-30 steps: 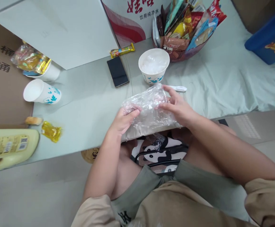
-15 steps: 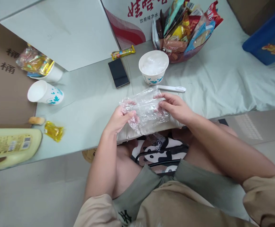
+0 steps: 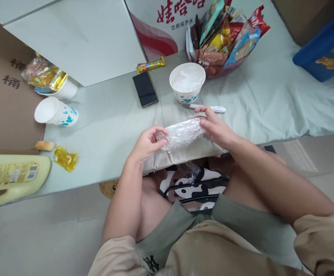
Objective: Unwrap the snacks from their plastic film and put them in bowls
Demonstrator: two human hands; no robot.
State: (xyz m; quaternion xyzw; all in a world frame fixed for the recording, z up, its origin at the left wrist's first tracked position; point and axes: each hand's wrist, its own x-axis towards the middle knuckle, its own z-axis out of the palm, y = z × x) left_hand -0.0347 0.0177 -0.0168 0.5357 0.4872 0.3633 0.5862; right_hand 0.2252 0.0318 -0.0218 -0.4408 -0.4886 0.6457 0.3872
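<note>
Clear, crinkly plastic [image 3: 183,134] sits between the left hand [image 3: 147,145] and right hand [image 3: 218,129], each pinching one end (a white cup [image 3: 181,96] stands beyond).

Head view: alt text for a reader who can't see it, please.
A person's left hand pinches one end of crinkled clear plastic at a cloth-covered table while the right hand touches the other end. Beyond are a white tool, a white bowl, a phone and a snack-filled container.
</note>
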